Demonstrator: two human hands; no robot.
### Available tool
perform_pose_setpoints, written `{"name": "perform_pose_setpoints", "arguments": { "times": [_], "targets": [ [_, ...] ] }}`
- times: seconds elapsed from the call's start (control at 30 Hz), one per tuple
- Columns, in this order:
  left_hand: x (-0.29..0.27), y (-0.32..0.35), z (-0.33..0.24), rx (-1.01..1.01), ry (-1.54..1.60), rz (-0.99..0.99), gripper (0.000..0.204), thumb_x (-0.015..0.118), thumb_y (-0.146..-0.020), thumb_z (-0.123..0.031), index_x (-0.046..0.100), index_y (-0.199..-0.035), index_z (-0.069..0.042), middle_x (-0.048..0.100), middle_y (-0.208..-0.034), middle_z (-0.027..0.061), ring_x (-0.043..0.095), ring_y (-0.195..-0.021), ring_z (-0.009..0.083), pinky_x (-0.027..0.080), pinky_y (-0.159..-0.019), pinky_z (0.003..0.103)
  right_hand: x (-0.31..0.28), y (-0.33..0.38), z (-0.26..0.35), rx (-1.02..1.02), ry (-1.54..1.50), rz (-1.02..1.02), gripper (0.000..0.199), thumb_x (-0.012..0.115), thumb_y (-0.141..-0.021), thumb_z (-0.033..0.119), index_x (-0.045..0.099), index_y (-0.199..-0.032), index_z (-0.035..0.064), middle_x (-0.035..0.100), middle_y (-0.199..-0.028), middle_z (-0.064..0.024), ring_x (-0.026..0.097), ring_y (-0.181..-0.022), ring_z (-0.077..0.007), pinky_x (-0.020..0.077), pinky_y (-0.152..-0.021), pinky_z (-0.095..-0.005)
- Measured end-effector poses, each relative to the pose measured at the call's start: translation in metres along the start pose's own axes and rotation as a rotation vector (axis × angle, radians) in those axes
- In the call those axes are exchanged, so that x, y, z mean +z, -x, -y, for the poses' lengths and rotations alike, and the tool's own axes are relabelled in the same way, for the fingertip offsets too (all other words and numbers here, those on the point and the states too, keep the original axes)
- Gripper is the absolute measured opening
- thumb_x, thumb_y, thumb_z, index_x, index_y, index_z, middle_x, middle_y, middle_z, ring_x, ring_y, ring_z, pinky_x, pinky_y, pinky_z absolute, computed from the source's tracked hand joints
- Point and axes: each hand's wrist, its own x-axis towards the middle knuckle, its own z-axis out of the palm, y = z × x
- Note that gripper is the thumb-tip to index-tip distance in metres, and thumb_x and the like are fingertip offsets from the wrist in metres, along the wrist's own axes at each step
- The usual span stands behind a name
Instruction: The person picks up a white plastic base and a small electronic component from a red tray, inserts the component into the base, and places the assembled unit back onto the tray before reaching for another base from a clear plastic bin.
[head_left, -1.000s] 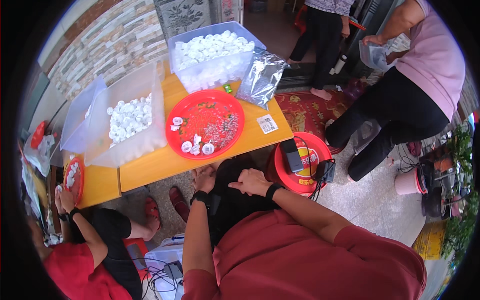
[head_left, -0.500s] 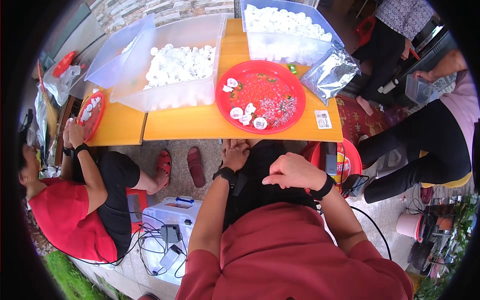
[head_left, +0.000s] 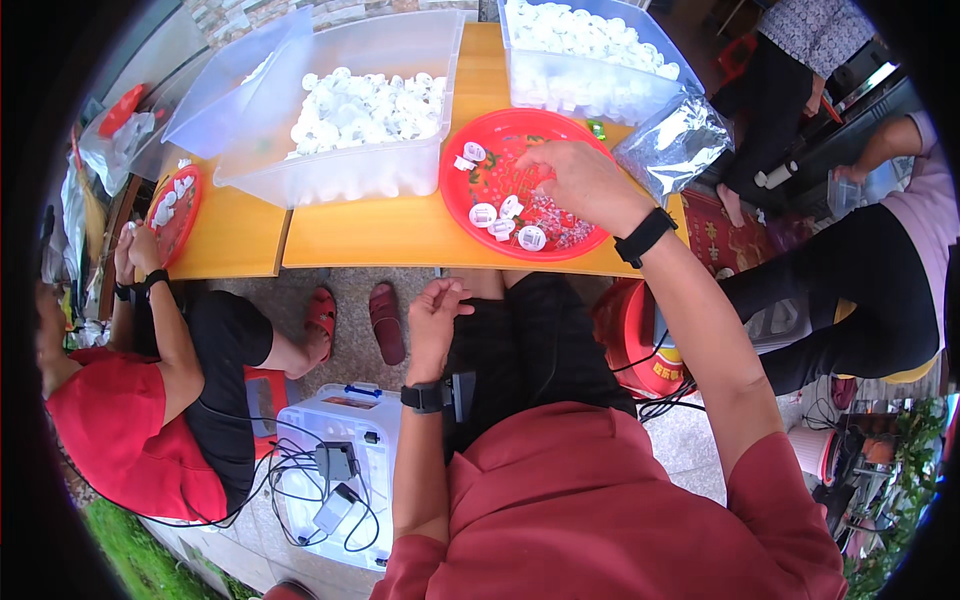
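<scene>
The right hand [head_left: 583, 180] is stretched forward over the red tray [head_left: 470, 215], palm down with the fingers curled loosely toward its middle – whether the fingertips pinch anything cannot be told, since the back of the hand hides them. Just left of that hand, on the tray, lie several small white round parts [head_left: 509, 209], with a scatter of tiny bits beneath the fingers. Beyond the hand stands a clear bin [head_left: 590, 85] heaped with white pieces; to its right, touching the tray's edge, lies a crinkled silver foil bag [head_left: 676, 145]. Further left of the tray sits a second clear bin [head_left: 345, 175] with more white parts.

The left hand [head_left: 438, 312] is down near the lap, below the edge of the orange table [head_left: 380, 232], fingers drawn into a loose fist – empty or not, I cannot tell. A black watch [head_left: 424, 397] sits on that wrist, a black band [head_left: 646, 236] on the right one
</scene>
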Motion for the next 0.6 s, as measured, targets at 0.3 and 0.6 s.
{"name": "perform_pose_setpoints", "arguments": {
  "times": [0.3,0.6],
  "targets": [
    [0.022,0.037,-0.055,0.198,-0.067,-0.162,0.017,0.058,-0.095,-0.013,0.064,-0.1,0.002,0.067,-0.08,0.0064,0.062,-0.069,0.0102,0.049,-0.062,0.024,0.037,-0.004,0.002,-0.078,0.004,0.222,0.017,0.067,-0.076,0.002,0.069,-0.092,0.0025,0.067,-0.093,-0.0159,0.063,-0.091,-0.0327,0.0489,-0.081,-0.0415],
    [0.048,0.043,-0.105,0.352,-0.127,-0.143,0.023,0.063,-0.09,-0.009,0.061,-0.11,0.002,0.068,-0.088,0.0085,0.064,-0.075,0.0139,0.051,-0.072,0.027,-0.009,0.023,0.029,0.238,-0.814,0.165,0.022,0.065,-0.091,0.017,0.067,-0.097,-0.0038,0.067,-0.082,-0.0055,0.063,-0.073,-0.0079,0.0513,-0.065,-0.0243]
  ]
}}
